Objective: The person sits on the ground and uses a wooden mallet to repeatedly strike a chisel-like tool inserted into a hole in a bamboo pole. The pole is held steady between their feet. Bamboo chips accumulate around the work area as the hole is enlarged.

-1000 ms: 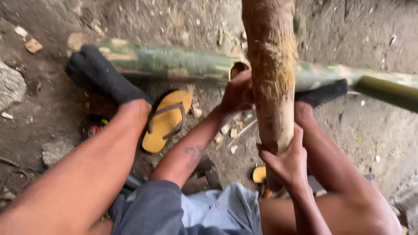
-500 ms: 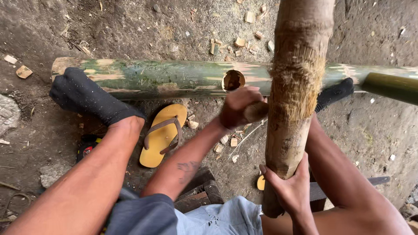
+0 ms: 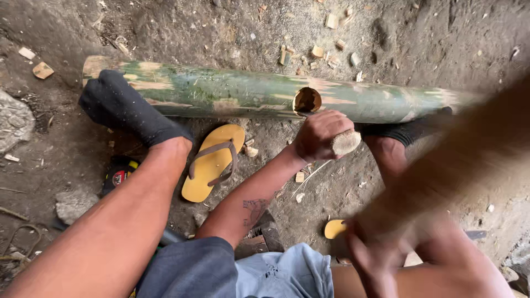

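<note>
A green bamboo pole (image 3: 221, 91) lies across the dirt, with a round hole (image 3: 307, 100) cut in its side. My left hand (image 3: 317, 135) is a fist around a short wooden stub (image 3: 346, 142), just below the hole. My right hand (image 3: 370, 256) grips the lower end of a thick wooden club (image 3: 458, 165), which slants up to the right and is blurred. My feet in black socks, the left (image 3: 118, 107) and the right (image 3: 408, 131), press against the pole.
A yellow sandal (image 3: 212, 163) lies between my legs, and part of a second one (image 3: 334, 227) shows near my right thigh. A black and yellow tape measure (image 3: 118, 175) and stones (image 3: 74, 203) lie at the left. Wood chips (image 3: 331, 22) litter the far ground.
The club stood upright in front of the pole; now it leans far to the right and is blurred. My left hand stays by the hole.
</note>
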